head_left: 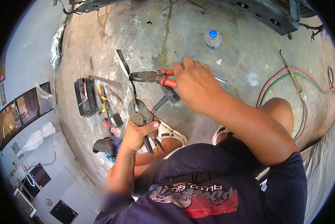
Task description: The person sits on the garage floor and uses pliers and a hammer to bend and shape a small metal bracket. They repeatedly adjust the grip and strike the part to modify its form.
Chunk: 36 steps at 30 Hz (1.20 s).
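Observation:
My left hand [135, 134] is closed around a pair of locking pliers [138, 116], whose jaws point away from me and clamp the near end of a thin, bent metal strip [125, 66]. The strip rises from those jaws, twisted along its length. My right hand [196, 82] grips red-handled pliers [147, 77] from above, partly covering the handles. Their jaws reach left and meet the strip around its middle. Below the red handles a hammer [168, 98] lies on the floor, its orange and black handle partly hidden behind the locking pliers.
Left on the concrete floor are a black tray [79, 98], yellow-handled tools [103, 96] and a dark blue bundle [107, 145]. Ahead stands a water bottle [213, 43]. A brass torch [295, 80] with red and green hoses [269, 83] lies right. A dark vehicle frame [266, 16] spans the top.

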Available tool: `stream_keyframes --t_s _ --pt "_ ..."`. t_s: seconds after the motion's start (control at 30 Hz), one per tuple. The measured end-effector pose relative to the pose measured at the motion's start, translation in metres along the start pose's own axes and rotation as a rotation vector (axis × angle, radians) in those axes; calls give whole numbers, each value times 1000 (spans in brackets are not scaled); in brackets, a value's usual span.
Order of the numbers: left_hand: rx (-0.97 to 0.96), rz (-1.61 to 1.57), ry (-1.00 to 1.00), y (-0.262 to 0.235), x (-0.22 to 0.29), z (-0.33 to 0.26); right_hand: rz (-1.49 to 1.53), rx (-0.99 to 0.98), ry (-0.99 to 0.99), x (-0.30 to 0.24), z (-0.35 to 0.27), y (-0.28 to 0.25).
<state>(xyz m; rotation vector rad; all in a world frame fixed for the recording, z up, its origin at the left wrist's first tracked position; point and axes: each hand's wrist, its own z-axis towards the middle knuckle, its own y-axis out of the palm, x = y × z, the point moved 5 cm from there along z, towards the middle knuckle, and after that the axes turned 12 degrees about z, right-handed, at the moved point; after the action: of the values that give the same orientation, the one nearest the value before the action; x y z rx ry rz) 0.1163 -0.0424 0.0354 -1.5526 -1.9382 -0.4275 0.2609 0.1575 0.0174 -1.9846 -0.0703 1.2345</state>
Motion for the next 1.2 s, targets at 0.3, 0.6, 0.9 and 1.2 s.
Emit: stream_keyframes --t_s 0.3,0.6,0.9,1.2 --pt "-239 -316 66 1 8 -10 238 -168 69 4 3 3" --pt "47 -52 -15 4 -4 8 61 -23 53 3 -3 20" --pt "82 203 30 0 3 6 -143 23 65 -3 -5 3" --pt "62 130 2 2 0 2 -67 -24 73 0 -1 -4"
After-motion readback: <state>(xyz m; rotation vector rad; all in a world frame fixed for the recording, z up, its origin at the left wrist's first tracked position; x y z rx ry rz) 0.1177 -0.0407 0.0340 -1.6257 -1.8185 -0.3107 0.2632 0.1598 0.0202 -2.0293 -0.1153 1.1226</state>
